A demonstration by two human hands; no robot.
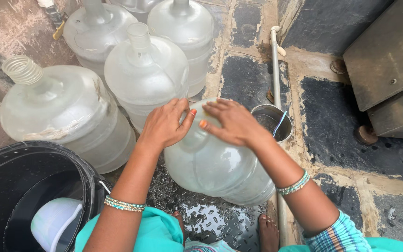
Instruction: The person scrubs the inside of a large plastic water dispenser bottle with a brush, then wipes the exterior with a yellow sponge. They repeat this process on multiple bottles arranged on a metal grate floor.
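A large clear plastic water jug (pixel 215 170) stands tilted on the wet metal floor plate between my feet. My left hand (pixel 164 125) rests on its upper left shoulder, fingers spread over the top. Over the neck, my right hand (pixel 232 122) covers the mouth, which is hidden beneath the two hands. Both wrists carry green bead bangles. A small steel cup (pixel 271 122) sits just right of the jug, touching a grey pipe.
Several more clear jugs (pixel 143 70) stand behind and to the left. A black bucket (pixel 33 161) with water and a white dipper (pixel 54 224) is at lower left. The thin grey pipe (pixel 274 70) runs along the stone floor. A metal cabinet (pixel 390 60) stands at right.
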